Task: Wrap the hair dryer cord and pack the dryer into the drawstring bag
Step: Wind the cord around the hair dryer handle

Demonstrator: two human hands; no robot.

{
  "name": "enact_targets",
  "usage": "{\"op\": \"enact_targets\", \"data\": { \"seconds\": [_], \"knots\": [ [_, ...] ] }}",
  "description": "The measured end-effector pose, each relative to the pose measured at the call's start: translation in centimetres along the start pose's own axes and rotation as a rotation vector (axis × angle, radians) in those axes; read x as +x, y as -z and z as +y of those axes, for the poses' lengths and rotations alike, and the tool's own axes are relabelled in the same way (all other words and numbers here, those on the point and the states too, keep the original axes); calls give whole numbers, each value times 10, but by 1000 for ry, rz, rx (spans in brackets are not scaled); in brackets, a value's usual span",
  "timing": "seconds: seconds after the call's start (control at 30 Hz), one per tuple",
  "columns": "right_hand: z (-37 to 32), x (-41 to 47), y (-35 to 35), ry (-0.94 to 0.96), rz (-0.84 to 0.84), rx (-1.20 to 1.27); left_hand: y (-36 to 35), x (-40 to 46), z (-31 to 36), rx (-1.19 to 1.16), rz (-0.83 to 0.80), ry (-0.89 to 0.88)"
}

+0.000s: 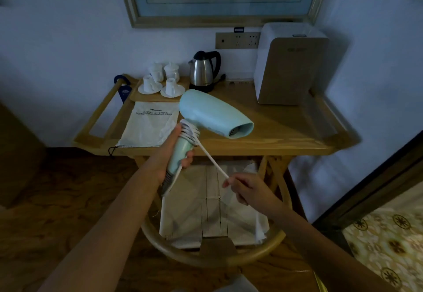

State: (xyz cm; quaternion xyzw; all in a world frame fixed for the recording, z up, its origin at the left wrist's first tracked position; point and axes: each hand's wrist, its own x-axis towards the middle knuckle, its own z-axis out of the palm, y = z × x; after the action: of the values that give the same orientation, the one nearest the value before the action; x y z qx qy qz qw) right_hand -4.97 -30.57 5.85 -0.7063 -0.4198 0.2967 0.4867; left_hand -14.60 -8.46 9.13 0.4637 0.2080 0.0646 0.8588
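A pale mint hair dryer [212, 113] is held above the table's front edge, nozzle pointing right. My left hand [176, 152] grips its handle from the left. Several turns of white cord [190, 132] are wound around the top of the handle. A taut stretch of cord runs down and right to my right hand [246, 191], which pinches it between thumb and fingers. The white drawstring bag [148, 127] lies flat on the table's left side, printed text on it, its dark drawstring hanging over the front edge.
On the wooden table [286, 131] stand a steel kettle [204, 69], a tray with white cups [160, 81] and a white-and-beige appliance [290, 67]. A round-backed chair with a white cushion [212, 211] stands below my hands. A wall socket panel [238, 40] is behind.
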Motion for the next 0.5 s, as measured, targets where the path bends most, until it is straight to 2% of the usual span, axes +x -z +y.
{"op": "enact_targets", "data": {
  "seconds": [0.13, 0.27, 0.4, 0.5],
  "knots": [
    [11, 2, 19, -148, -65, 116, 6, -12, 3, 27, -187, -61],
    [-3, 25, 37, -236, -112, 38, -4, -34, 5, 290, -284, -34],
    [-31, 57, 59, -233, -62, -198, -20, -49, 22, 619, -339, 0],
    [-53, 81, 74, -141, -130, -456, -29, -50, 27, 924, -355, 11]
  ]
}}
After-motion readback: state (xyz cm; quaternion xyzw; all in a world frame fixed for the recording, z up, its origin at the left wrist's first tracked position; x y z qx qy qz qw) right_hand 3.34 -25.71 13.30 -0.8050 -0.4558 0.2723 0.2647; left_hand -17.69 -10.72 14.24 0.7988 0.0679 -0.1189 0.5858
